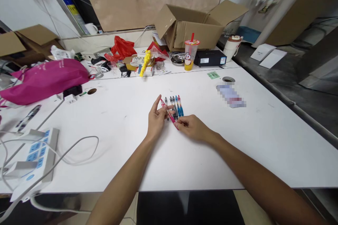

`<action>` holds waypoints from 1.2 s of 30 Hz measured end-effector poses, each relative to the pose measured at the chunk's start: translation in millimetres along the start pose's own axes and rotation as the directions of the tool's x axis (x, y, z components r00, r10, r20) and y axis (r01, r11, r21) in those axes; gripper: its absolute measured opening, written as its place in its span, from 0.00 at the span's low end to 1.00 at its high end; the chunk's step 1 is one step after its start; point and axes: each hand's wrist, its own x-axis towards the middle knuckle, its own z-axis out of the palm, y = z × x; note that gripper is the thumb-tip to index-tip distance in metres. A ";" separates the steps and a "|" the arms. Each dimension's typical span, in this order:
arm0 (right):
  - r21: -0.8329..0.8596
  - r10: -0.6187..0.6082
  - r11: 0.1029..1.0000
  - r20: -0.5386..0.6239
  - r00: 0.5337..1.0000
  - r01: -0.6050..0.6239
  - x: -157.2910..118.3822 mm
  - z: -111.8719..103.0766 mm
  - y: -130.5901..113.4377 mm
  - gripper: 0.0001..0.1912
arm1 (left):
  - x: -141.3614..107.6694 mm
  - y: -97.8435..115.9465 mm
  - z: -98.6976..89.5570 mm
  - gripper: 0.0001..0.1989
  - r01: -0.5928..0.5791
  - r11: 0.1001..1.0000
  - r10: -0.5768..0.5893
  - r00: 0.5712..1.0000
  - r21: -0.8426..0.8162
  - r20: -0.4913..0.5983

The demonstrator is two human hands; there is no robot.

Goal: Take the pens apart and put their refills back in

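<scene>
Pink pen: held slantwise between the two hands, just in front of the row of pens [178, 108] and partly overlapping it from where I stand; the pink pen [172, 118] isn't laid down with the others.
Left hand: the left hand [156, 121], beside the row's left end, pinches the upper part of the pen, index finger stretched up.
Right hand: the right hand [192, 127], just on the near side of the row, grips the pen's lower end in its fingertips, the other fingers curled.
Pens on the table: I count five side by side on the table [116, 109], the leftmost partly behind the left fingers.
Progress: I'd say those five are set out and the pink one is in hand; whether anything is being done to its parts, I can't tell.
Round about: beyond the row, a drink cup [190, 56] and an open cardboard box [199, 33]; to its right, a tape roll [228, 79]; well to its left, a power strip [50, 158].
</scene>
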 end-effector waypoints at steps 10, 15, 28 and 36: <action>-0.338 0.101 0.907 -0.402 0.910 -0.251 10.9 -28.1 27.6 0.23 | 6.5 -5.5 -8.8 0.18 0.043 0.996 -0.036 0.996 0.079 -0.084; -0.468 0.069 0.850 -0.357 0.931 -0.242 13.4 -26.9 42.6 0.23 | 4.9 -2.0 -7.4 0.20 0.058 0.998 -0.054 0.994 0.039 -0.092; -0.588 -0.285 0.782 -0.044 0.958 0.206 11.1 -33.8 34.8 0.28 | 5.1 -2.5 -5.4 0.20 0.086 0.996 -0.086 0.993 0.000 -0.078; -0.565 -0.302 0.798 -0.075 0.950 0.209 15.7 -36.0 32.0 0.17 | 5.6 -2.8 -6.1 0.19 0.096 0.995 -0.095 0.991 0.004 -0.090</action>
